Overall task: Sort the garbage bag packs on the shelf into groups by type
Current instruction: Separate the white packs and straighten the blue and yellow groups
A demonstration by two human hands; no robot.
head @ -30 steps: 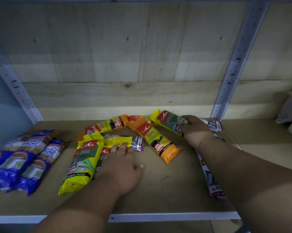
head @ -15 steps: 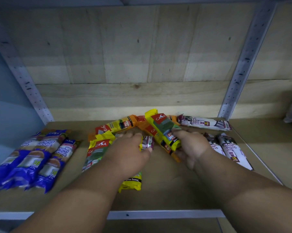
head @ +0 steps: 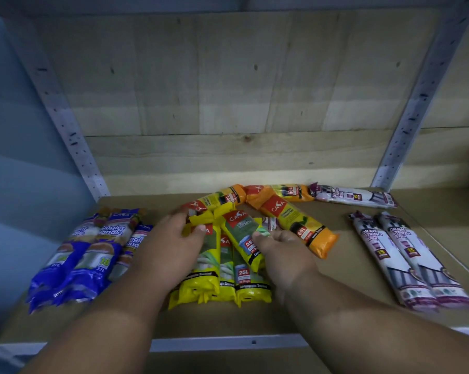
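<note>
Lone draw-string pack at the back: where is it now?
Head view: the draw-string pack lies crosswise at the shelf's back right, by the wooden back wall, its left end meeting the orange packs.

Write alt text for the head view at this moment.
Both hands gather yellow 25L packs mid-shelf: the left hand grips one, the right hand holds another. Blue packs lie left, orange packs behind, white drawstring packs right.
</note>
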